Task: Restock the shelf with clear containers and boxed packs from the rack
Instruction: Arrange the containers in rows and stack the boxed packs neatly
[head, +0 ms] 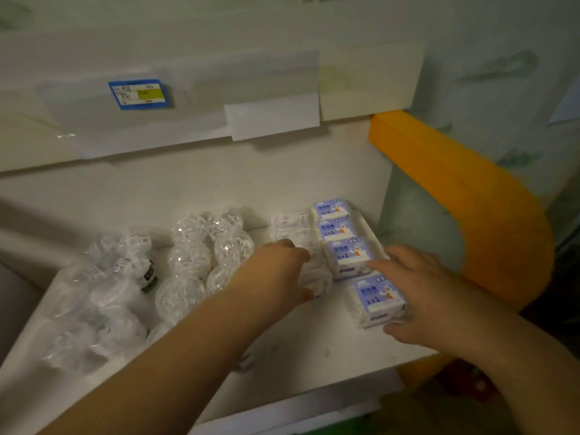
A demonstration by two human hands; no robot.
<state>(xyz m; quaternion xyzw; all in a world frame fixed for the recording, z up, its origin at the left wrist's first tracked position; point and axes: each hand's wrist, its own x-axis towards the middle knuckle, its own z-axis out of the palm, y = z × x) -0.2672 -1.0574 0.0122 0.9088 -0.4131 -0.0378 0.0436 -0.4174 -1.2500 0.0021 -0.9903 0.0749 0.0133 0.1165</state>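
the nearest boxed pack (378,301) is sitting at the front of a row of blue packs on the white shelf (314,340), with the right hand (420,296) gripping it. the left hand (276,271) is grasping a clear container (314,277) just beside. round clear containers (194,262) are lying to the left.
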